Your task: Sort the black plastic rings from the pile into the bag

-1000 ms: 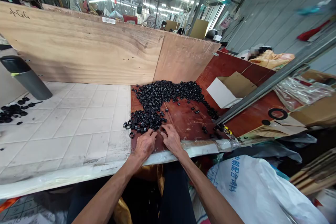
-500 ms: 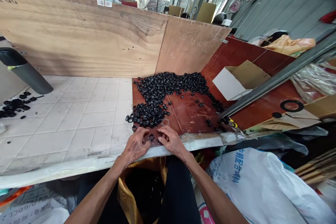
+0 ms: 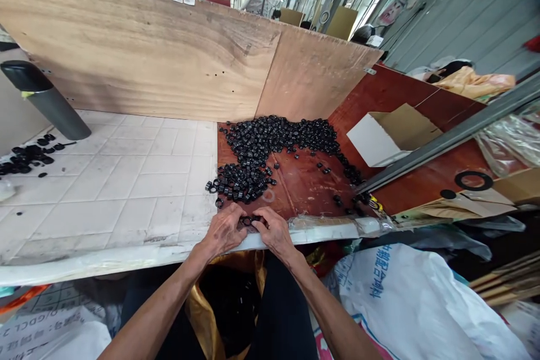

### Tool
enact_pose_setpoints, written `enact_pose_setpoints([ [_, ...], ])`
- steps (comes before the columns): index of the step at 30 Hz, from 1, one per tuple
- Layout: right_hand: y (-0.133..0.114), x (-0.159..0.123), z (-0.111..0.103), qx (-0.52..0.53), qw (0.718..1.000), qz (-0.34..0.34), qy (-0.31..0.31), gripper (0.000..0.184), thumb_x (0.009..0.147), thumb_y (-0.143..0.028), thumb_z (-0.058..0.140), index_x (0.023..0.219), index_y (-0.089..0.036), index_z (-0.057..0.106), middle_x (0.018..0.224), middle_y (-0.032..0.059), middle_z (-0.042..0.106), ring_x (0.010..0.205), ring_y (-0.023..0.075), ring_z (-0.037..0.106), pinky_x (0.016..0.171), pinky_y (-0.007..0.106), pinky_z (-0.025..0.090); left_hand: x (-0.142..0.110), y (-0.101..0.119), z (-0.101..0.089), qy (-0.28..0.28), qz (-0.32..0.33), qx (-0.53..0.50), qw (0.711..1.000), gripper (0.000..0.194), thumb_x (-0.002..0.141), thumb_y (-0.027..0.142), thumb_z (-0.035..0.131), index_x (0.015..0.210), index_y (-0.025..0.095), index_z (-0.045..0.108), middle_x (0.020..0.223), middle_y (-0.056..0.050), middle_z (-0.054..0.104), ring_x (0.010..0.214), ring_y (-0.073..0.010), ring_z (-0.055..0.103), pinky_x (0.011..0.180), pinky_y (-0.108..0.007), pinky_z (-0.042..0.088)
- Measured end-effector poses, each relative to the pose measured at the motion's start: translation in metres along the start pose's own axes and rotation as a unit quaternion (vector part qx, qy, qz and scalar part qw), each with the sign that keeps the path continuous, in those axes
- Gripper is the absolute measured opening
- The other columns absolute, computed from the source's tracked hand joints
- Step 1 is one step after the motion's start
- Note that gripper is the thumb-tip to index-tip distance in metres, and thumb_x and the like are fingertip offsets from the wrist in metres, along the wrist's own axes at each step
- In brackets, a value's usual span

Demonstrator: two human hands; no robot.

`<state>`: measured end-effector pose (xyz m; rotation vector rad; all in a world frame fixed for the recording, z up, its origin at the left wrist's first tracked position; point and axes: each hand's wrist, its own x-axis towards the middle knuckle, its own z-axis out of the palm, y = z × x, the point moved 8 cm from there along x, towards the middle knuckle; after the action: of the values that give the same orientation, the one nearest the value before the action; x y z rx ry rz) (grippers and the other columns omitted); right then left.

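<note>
Small black rings (image 3: pixel 247 221) sit between my two hands at the front edge of the reddish-brown board (image 3: pixel 295 185). My left hand (image 3: pixel 226 228) is closed, its thumb and curled fingers at the left side of these rings. From the right, my right hand (image 3: pixel 273 229) pinches at them with thumb and forefinger; the fingers partly hide how many rings there are. Just beyond my hands lies a large pile of similar black rings (image 3: pixel 248 180), which stretches back to the wooden panel. One loose black ring (image 3: pixel 219 202) rests near my left knuckles.
An orange-yellow sack (image 3: pixel 202 309) with dark contents hangs open below the table edge, between my legs. White tiled surface (image 3: pixel 160 180) extends left, with a dark bottle (image 3: pixel 54 107) and black pieces (image 3: pixel 25 160). A metal bar (image 3: pixel 447 138) and open carton (image 3: pixel 388 135) stand right.
My hands have come together, and the fingers have closed in on the rings between them. A single ring showed there before. The view has shifted slightly.
</note>
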<state>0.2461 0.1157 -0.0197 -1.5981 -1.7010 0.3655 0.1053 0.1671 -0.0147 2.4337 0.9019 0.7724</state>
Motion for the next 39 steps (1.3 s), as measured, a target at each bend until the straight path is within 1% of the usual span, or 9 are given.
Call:
enact_pose_setpoints([
  [5,-0.002,0.000,-0.004,0.043,0.999,0.009,0.007,0.021,0.095,-0.023,0.062,0.111,-0.022,0.076,0.103,0.0069,0.073,0.093,0.0205,0.069,0.087,0.032,0.055,0.002,-0.001,0.001,0.009,0.003,-0.011,1.000,0.017,0.085,0.015,0.064,0.101,0.018,0.066,0.096,-0.007,0.070,0.088,-0.0220,0.069,0.082,-0.034,0.056],
  [9,0.002,-0.001,-0.005,0.117,0.992,0.022,0.032,0.025,0.096,-0.027,0.060,0.115,-0.023,0.076,0.106,0.0079,0.069,0.095,0.0195,0.068,0.082,0.031,0.058,-0.001,-0.008,-0.003,0.029,-0.026,-0.082,0.996,0.018,0.082,0.015,0.066,0.100,0.018,0.066,0.085,-0.002,0.071,0.071,-0.0167,0.066,0.070,-0.028,0.053],
  [13,0.011,-0.003,0.001,0.206,0.973,0.081,0.059,0.032,0.089,-0.032,0.068,0.119,-0.022,0.071,0.103,0.0071,0.070,0.085,0.0182,0.069,0.074,0.029,0.060,-0.005,-0.016,-0.007,0.053,-0.068,-0.165,0.982,0.014,0.083,0.018,0.068,0.097,0.018,0.065,0.078,0.002,0.070,0.061,-0.0116,0.062,0.060,-0.023,0.049],
  [16,0.008,-0.002,0.003,0.226,0.965,0.113,0.069,0.025,0.086,-0.033,0.073,0.107,-0.021,0.071,0.090,0.0038,0.071,0.071,0.0157,0.066,0.067,0.027,0.059,-0.005,-0.014,-0.009,0.049,-0.067,-0.194,0.977,0.013,0.084,0.020,0.069,0.096,0.017,0.065,0.078,0.001,0.069,0.056,-0.0097,0.059,0.055,-0.021,0.048],
  [19,-0.011,0.003,-0.004,0.194,0.977,0.062,0.066,0.014,0.088,-0.031,0.072,0.098,-0.021,0.076,0.093,0.0049,0.069,0.078,0.0170,0.067,0.069,0.027,0.058,-0.004,-0.007,-0.013,0.043,-0.031,-0.223,0.973,0.016,0.088,0.019,0.066,0.103,0.017,0.067,0.093,-0.004,0.072,0.069,-0.0123,0.068,0.064,-0.023,0.055],
  [24,-0.039,0.004,-0.016,0.132,0.989,-0.022,0.054,0.025,0.095,-0.023,0.062,0.114,-0.024,0.078,0.106,0.0085,0.068,0.099,0.0210,0.067,0.088,0.035,0.057,-0.002,0.001,-0.019,0.034,0.021,-0.242,0.969,0.024,0.091,0.015,0.065,0.113,0.019,0.070,0.116,-0.009,0.074,0.104,-0.0203,0.072,0.090,-0.033,0.059],
  [28,-0.042,0.002,-0.016,0.125,0.991,-0.025,0.045,0.031,0.095,-0.022,0.059,0.122,-0.023,0.073,0.110,0.0091,0.069,0.101,0.0220,0.067,0.089,0.036,0.057,-0.005,-0.007,-0.015,0.035,-0.022,-0.298,0.954,0.023,0.091,0.022,0.069,0.114,0.019,0.070,0.114,-0.009,0.075,0.102,-0.0213,0.073,0.092,-0.036,0.060],
  [33,-0.031,0.002,-0.015,0.148,0.986,0.031,0.066,0.012,0.091,-0.026,0.068,0.100,-0.023,0.074,0.094,0.0049,0.072,0.083,0.0194,0.069,0.074,0.030,0.058,-0.009,-0.017,-0.002,0.023,-0.088,-0.427,0.899,0.027,0.090,0.033,0.073,0.110,0.018,0.065,0.101,-0.006,0.074,0.088,-0.0180,0.074,0.082,-0.033,0.064],
  [39,-0.038,0.004,-0.020,0.158,0.984,0.014,0.077,0.011,0.091,-0.026,0.069,0.098,-0.023,0.076,0.096,0.0060,0.073,0.086,0.0196,0.070,0.076,0.030,0.057,-0.008,-0.009,-0.020,0.075,-0.005,-0.356,0.932,0.024,0.091,0.037,0.074,0.105,0.018,0.072,0.107,-0.010,0.074,0.099,-0.0203,0.072,0.089,-0.034,0.061],
])
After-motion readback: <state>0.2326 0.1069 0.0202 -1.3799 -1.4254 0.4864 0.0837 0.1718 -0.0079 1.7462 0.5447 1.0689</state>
